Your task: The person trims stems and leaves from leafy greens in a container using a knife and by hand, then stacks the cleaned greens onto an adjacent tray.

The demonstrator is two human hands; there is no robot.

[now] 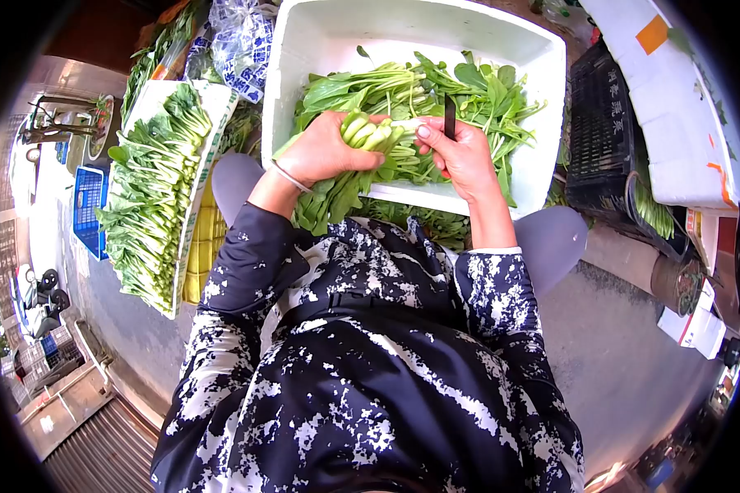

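My left hand point(329, 152) is closed around a bunch of leafy greens point(362, 131); the pale stem ends point right and the leaves hang below the wrist. My right hand point(460, 156) is closed on a small knife point(450, 117), of which only a narrow dark strip shows above the fingers. Its thumb and forefinger also touch a pale stem end at the bunch. Both hands are over a white foam box point(419, 193), where more loose greens point(501, 99) lie.
On the left, rows of trimmed greens point(160, 189) lie on a white foam board above a yellow crate point(205, 246). A blue basket point(89, 209) is behind it. Black crates point(600, 123) and another white foam box point(691, 107) stand at the right. A blue-and-white plastic bag point(242, 49) lies upper left.
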